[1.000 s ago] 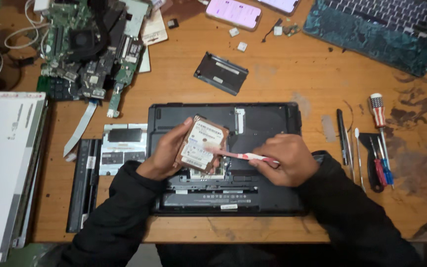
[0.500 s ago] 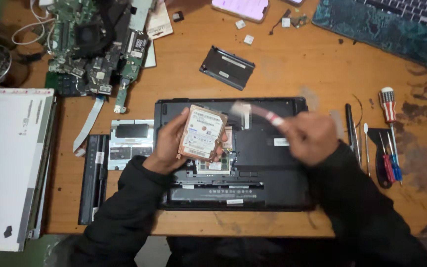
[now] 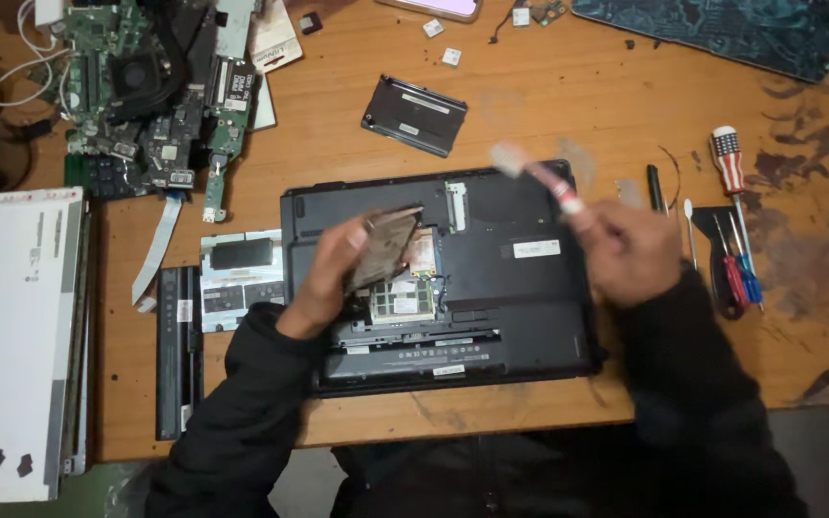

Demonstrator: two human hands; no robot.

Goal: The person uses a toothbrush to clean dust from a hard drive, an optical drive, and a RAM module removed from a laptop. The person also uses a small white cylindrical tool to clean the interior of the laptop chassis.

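A black laptop base [image 3: 491, 288] lies upside down on the wooden table, its bottom bay uncovered with a memory module [image 3: 401, 301] showing. My left hand [image 3: 330, 273] holds a hard drive [image 3: 384, 247] tilted on edge over the bay. To the right, my right hand [image 3: 626, 251] grips a thin white and pink brush-like tool [image 3: 539, 178], blurred, its tip pointing up and left above the laptop's right side.
A black bay cover [image 3: 413, 115] lies behind the laptop. Circuit boards [image 3: 151, 86] sit at the back left, a laptop screen panel [image 3: 11, 336] and black battery [image 3: 178, 350] at left. Screwdrivers [image 3: 733, 230] and a pen [image 3: 656, 188] lie at right.
My right hand has swung the tool away from the drive, out to the right. My left hand has tipped the drive from label-up to edge-on.
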